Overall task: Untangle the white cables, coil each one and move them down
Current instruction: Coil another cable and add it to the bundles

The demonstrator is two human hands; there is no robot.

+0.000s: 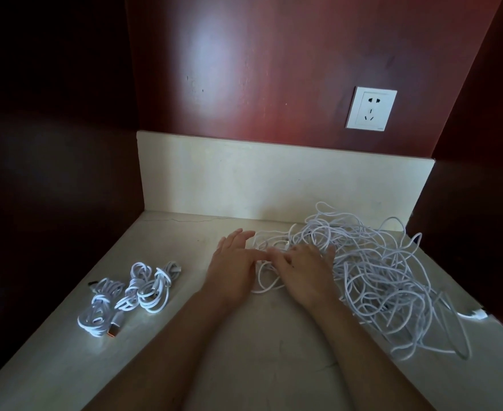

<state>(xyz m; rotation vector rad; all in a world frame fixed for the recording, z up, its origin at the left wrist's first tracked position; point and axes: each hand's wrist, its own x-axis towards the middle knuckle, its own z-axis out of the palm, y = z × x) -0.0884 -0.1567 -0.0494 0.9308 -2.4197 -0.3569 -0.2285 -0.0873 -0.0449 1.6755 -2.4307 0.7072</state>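
White cables (377,271) lie tangled right of and under the spread right hand (306,268), beside the flat left hand (232,262).

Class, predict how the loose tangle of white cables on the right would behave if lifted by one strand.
Probably floppy: the tangle of white cables sprawls in slack loops, so it would sag and trail. Likely light, being thin cord. Strands cross everywhere, so one pull may drag the whole heap.
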